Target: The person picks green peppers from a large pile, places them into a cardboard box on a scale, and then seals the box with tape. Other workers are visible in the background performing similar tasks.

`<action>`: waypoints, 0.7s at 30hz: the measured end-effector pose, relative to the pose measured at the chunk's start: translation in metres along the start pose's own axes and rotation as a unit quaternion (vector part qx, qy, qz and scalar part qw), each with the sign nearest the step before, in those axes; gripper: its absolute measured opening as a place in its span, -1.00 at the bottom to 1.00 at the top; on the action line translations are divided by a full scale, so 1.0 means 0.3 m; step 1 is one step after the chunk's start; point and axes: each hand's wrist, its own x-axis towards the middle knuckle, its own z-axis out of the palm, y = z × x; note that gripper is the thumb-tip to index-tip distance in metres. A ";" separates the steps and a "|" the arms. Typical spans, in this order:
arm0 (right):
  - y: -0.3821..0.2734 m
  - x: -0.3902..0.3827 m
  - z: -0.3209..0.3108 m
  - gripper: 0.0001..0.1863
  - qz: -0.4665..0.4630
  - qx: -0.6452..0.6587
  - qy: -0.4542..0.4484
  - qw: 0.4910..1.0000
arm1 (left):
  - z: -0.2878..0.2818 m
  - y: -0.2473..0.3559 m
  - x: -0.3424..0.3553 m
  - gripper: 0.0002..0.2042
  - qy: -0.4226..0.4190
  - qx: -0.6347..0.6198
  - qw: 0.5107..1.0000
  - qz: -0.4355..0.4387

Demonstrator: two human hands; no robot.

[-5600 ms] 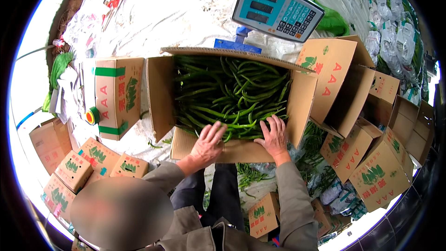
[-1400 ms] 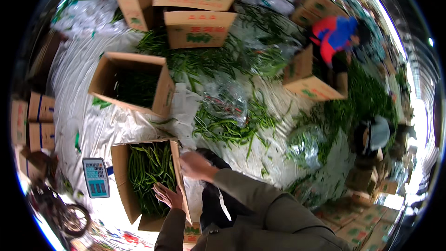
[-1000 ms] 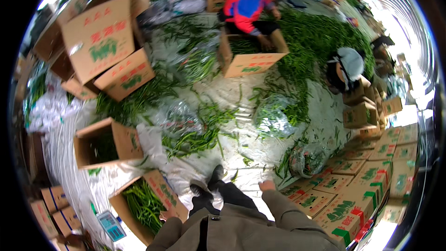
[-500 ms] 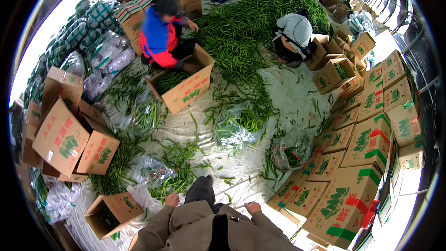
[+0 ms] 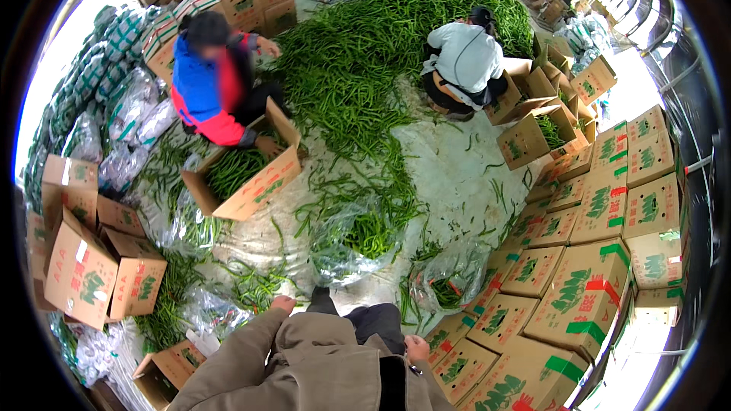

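My left hand (image 5: 283,303) hangs in front of my body, its fingers curled in and nothing showing in them. Low at my right side is my right hand (image 5: 416,348), also closed, with nothing visible in it. Just ahead of my feet, a clear plastic bag (image 5: 343,262) lies partly around green chili peppers (image 5: 371,234). A second clear plastic bag (image 5: 457,270) with some peppers rests ahead of my right hand. Neither hand touches a bag or a box. Left of my left hand are another crumpled plastic bag (image 5: 213,312) and scattered peppers.
A large pepper heap (image 5: 343,61) spreads across the pale ground sheet. One person (image 5: 205,84) at left reaches into an open carton (image 5: 263,183) of peppers; another (image 5: 464,53) crouches by open cartons (image 5: 525,141). Stacked closed cartons (image 5: 571,289) line the right; empty cartons (image 5: 84,274) stand left.
I have stepped forward, one leg passing the other, so the bags are nearer. The view has shifted, moving the people and left cartons leftward. Both hands remain off the objects.
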 end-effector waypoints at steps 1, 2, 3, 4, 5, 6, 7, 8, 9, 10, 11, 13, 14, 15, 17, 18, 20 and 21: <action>-0.043 0.012 -0.087 -0.56 0.034 -0.020 0.007 0.999 | 0.019 0.140 0.069 -0.74 -0.025 -0.121 0.984 -0.127; -0.092 0.032 -0.138 -0.55 0.051 -0.054 0.004 0.997 | -0.003 0.240 0.162 -0.71 -0.006 -0.186 0.970 -0.159; -0.156 0.040 -0.153 -0.53 0.067 -0.087 -0.008 0.994 | -0.033 0.300 0.225 -0.67 0.017 -0.246 0.949 -0.198; -0.219 0.086 -0.176 -0.52 0.079 -0.121 -0.017 0.989 | -0.065 0.357 0.305 -0.66 0.032 -0.245 0.948 -0.202; -0.250 0.164 -0.211 -0.53 0.064 -0.154 -0.023 0.986 | -0.086 0.436 0.408 -0.64 0.047 -0.249 0.947 -0.199; -0.276 0.242 -0.240 -0.55 0.045 -0.177 -0.030 0.983 | -0.104 0.510 0.504 -0.63 0.062 -0.254 0.945 -0.199; -0.276 0.335 -0.285 -0.56 0.031 -0.203 -0.035 0.978 | -0.110 0.593 0.592 -0.63 0.063 -0.253 0.945 -0.197; -0.279 0.435 -0.354 -0.58 0.018 -0.228 -0.035 0.973 | -0.096 0.684 0.669 -0.63 0.058 -0.255 0.945 -0.196; -0.273 0.524 -0.424 -0.59 0.010 -0.249 -0.036 0.968 | -0.071 0.786 0.746 -0.63 0.054 -0.257 0.945 -0.197; -0.283 0.584 -0.479 -0.60 0.006 -0.257 -0.044 0.965 | -0.065 0.855 0.831 -0.63 0.076 -0.250 0.943 -0.207; -0.321 0.717 -0.543 -0.62 -0.011 -0.269 -0.044 0.962 | -0.053 0.933 0.921 -0.64 0.096 -0.241 0.941 -0.217; -0.459 0.953 -0.621 -0.64 -0.033 -0.243 -0.064 0.967 | -0.022 0.878 0.914 -0.64 0.123 -0.180 0.940 -0.262; -0.521 1.010 -0.618 -0.66 -0.041 -0.200 -0.075 0.976 | -0.061 0.807 0.912 -0.64 0.024 0.067 0.983 -0.172; -0.536 1.105 -0.877 -0.67 -0.016 -0.193 -0.008 0.981 | 0.065 1.124 1.001 -0.61 -0.029 -0.099 0.969 -0.223; -0.686 1.245 -1.006 -0.69 -0.006 0.009 0.045 0.999 | 0.058 1.297 1.055 -0.59 -0.019 -0.205 0.958 -0.198; -0.769 1.317 -1.062 -0.72 0.022 0.033 0.051 0.998 | 0.029 1.392 1.096 -0.59 -0.010 -0.229 0.957 -0.176; -0.916 1.477 -1.166 -0.75 0.039 0.058 0.057 0.996 | -0.068 1.568 1.209 -0.59 0.012 -0.279 0.953 -0.116; -0.958 1.569 -1.201 -0.73 0.028 0.059 0.053 0.996 | -0.111 1.617 1.292 -0.59 0.022 -0.309 0.945 -0.102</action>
